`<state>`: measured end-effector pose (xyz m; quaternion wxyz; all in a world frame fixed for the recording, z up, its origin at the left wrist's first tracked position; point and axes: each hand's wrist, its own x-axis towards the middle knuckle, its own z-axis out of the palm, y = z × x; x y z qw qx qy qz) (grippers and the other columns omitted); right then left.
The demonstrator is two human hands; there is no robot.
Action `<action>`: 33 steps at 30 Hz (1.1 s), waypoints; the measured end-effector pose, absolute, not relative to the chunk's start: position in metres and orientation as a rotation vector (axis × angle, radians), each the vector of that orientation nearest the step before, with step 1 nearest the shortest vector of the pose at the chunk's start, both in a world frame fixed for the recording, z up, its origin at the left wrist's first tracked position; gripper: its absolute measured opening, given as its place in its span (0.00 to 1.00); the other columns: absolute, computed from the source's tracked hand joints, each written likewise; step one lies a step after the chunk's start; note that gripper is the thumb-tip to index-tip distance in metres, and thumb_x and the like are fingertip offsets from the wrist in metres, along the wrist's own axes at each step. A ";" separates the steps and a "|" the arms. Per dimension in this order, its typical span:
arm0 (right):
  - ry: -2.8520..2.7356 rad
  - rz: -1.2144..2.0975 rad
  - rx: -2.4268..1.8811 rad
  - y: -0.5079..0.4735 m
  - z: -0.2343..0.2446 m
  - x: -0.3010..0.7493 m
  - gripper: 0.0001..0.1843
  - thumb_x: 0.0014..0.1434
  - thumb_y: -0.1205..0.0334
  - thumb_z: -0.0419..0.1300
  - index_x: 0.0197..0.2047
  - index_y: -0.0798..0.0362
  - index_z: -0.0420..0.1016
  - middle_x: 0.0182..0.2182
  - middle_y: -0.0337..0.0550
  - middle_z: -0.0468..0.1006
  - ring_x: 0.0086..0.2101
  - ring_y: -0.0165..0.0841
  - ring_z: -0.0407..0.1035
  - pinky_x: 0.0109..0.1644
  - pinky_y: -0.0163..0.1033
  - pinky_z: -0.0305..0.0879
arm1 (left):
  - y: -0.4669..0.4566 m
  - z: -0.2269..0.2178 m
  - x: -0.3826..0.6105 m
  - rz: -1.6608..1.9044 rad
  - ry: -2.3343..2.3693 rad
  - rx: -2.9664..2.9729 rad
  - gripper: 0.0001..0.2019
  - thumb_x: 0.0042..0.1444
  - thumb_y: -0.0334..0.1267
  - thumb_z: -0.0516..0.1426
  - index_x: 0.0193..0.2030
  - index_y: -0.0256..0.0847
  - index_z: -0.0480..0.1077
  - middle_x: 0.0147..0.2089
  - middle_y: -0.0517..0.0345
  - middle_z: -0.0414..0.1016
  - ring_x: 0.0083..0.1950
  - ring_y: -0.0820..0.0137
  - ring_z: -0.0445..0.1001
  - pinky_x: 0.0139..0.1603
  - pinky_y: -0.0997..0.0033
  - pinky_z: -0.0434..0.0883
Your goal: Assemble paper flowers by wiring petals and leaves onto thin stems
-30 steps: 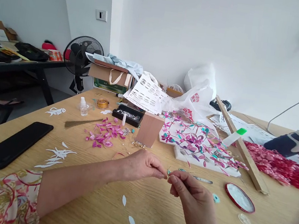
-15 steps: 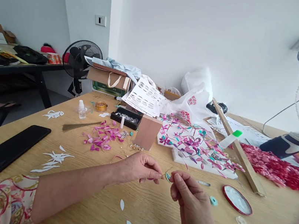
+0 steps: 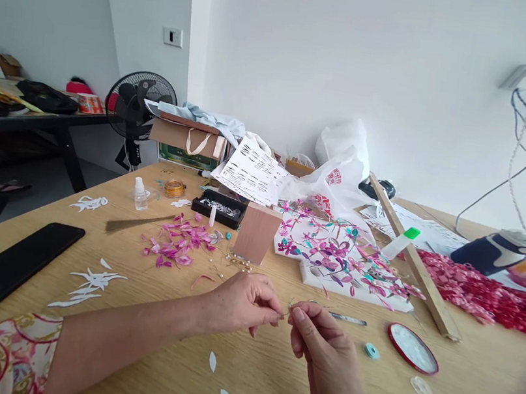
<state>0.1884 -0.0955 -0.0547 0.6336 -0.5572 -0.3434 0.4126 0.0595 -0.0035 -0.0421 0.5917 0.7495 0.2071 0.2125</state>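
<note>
My left hand (image 3: 247, 303) is closed in a pinch, its fingertips nearly meeting those of my right hand (image 3: 321, 337), also pinched. Between them is a small teal leaf piece (image 3: 290, 306) with a fine wire or thread, mostly covered by the fingers. Two white leaf-shaped cutouts (image 3: 212, 362) lie on the table below my hands. To the right of my right hand are a small teal spool (image 3: 372, 351), a clear plastic disc (image 3: 421, 386) and a slim pen-like tool (image 3: 348, 318).
Pink petals (image 3: 177, 240) lie beyond my left arm, near a wooden block (image 3: 257, 232). Purple flower sprigs (image 3: 349, 249) rest on white foam (image 3: 358, 288). A wooden bar (image 3: 415, 266), red-rimmed round dish (image 3: 413, 348) and pink bundles (image 3: 485, 296) occupy the right; a black phone (image 3: 10, 265) is left.
The teal leaf piece, clearer before, is now largely hidden by the fingertips. My right hand has shifted slightly left, closer to my left hand. The whole view has moved a little.
</note>
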 end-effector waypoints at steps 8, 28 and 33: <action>-0.723 0.912 -1.271 -0.095 -0.050 0.185 0.10 0.44 0.56 0.63 0.24 0.54 0.70 0.20 0.34 0.67 0.17 0.22 0.55 0.20 0.29 0.50 | -0.005 -0.047 0.066 0.556 0.498 1.443 0.08 0.45 0.37 0.57 0.27 0.32 0.69 0.21 0.61 0.68 0.21 0.78 0.68 0.24 0.77 0.68; -1.120 0.154 -1.585 -0.108 -0.042 0.191 0.11 0.51 0.59 0.57 0.40 0.50 0.70 0.36 0.46 0.74 0.23 0.31 0.65 0.25 0.36 0.62 | -0.002 -0.047 0.063 0.564 0.570 1.624 0.09 0.48 0.37 0.55 0.28 0.32 0.71 0.23 0.60 0.67 0.21 0.79 0.66 0.22 0.79 0.67; -1.718 -0.036 -1.630 -0.106 -0.049 0.189 0.19 0.54 0.70 0.47 0.45 0.47 0.70 0.45 0.46 0.72 0.34 0.34 0.70 0.31 0.36 0.66 | -0.003 -0.047 0.059 0.512 0.462 1.955 0.11 0.53 0.38 0.51 0.31 0.35 0.72 0.28 0.59 0.67 0.23 0.81 0.66 0.22 0.82 0.66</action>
